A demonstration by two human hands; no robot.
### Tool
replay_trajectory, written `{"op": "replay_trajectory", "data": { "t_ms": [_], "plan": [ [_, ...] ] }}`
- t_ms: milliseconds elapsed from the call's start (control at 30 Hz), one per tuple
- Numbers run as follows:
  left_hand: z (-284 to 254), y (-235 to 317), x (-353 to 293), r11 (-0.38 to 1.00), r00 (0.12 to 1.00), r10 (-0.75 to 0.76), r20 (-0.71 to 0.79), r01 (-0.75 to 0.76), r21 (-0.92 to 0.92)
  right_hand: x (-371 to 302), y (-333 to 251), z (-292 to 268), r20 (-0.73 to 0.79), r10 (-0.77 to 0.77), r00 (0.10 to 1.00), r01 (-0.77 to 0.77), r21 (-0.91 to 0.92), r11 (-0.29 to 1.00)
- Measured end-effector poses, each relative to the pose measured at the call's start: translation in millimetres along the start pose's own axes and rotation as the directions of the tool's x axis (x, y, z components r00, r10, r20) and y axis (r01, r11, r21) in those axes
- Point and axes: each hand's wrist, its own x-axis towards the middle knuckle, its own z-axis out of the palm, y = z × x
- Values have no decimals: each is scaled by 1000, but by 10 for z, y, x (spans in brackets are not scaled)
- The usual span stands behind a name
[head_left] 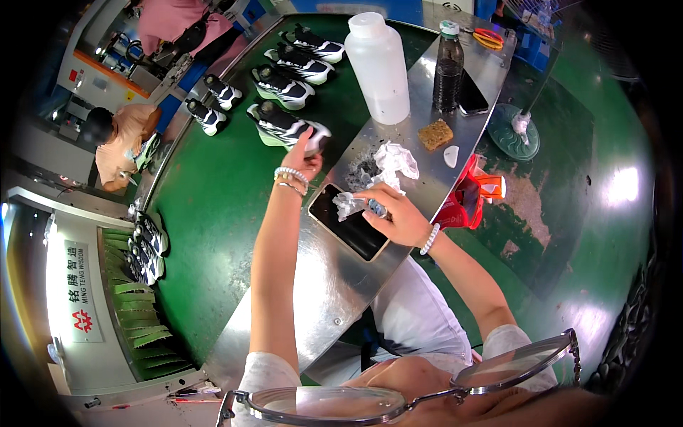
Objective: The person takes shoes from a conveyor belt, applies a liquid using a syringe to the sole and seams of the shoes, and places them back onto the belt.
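My left hand (307, 158) reaches forward and grips the heel end of a black-and-white sneaker (276, 127), the nearest in a row of sneakers on the green table. In my right hand (398, 215) is a crumpled greyish-white cloth (347, 206), pinched between thumb and fingers. The hand rests above a dark-screened phone (364, 240) lying on the metal strip. Just beyond my right hand, a wad of white cloth (395, 162) lies beside dark smudges on the metal. Fingers partly hide how the cloth is held.
On the metal strip (284, 306) stand a white plastic bottle (378, 75) and a dark bottle (447, 78), near another phone (472, 95), a brown sponge (435, 134) and orange-handled scissors (488, 38). A red bin (462, 203) is at right. A conveyor opening (139, 306) and two co-workers are leftward.
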Motion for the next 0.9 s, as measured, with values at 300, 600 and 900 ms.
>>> {"op": "replay_trajectory", "data": {
  "t_ms": [300,600,900],
  "plan": [
    [-1703,-657,-1734,980,939,199,280,-199,-30,-404,-341,-164,-93,-44,995,33,-117,993],
    [-3047,-2385,-4347,894,729,445,-521,-328,305,-198,-89,267,-269,-148,952,101,-183,978],
    [-2997,-1833,-4488,256,363,931,-41,-569,781,-464,-248,503,-417,191,888,-5,408,913]
  ]
}}
